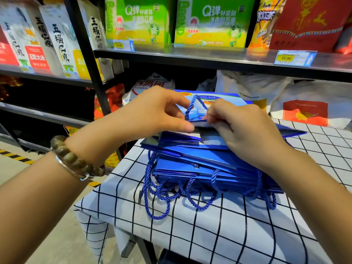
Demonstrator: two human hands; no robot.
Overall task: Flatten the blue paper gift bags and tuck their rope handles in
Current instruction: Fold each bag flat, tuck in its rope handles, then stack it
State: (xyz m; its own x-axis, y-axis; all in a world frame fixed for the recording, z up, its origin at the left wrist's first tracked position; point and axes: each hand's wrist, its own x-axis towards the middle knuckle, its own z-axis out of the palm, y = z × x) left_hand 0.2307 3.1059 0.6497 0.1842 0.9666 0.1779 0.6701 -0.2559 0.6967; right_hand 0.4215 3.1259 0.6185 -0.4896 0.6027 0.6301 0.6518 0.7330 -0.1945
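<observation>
My left wrist, with a bead bracelet point(76, 159) on it, is closest, and both forearms reach away to the far middle of the scene. There my left hand point(152, 113) grips the mouth edge of the top bag point(215, 96). The thumb lies along the edge, the fingers curl behind it, and the forefinger is up against the handle point(190, 105). My right hand point(242, 126) is closed, its fingertips pinching the low end of that same handle, which stands up as a small blue rope loop between my hands. The top bag shows a pale printed face just beyond my fingers.

Under my hands lies the stack point(200, 159) of flat blue bags on the worktop. Their loose ropes point(167, 195) spill in a tangle over the near edge onto the checked cloth point(209, 235), which covers the worktop and hangs down at the near left corner.

Beyond the worktop, white sacks point(257, 86) sit under a dark shelf point(209, 58). The shelf carries green boxes point(137, 21) and a yellow price tag point(294, 58) to the right. Far left, striped tape point(17, 157) marks the floor.
</observation>
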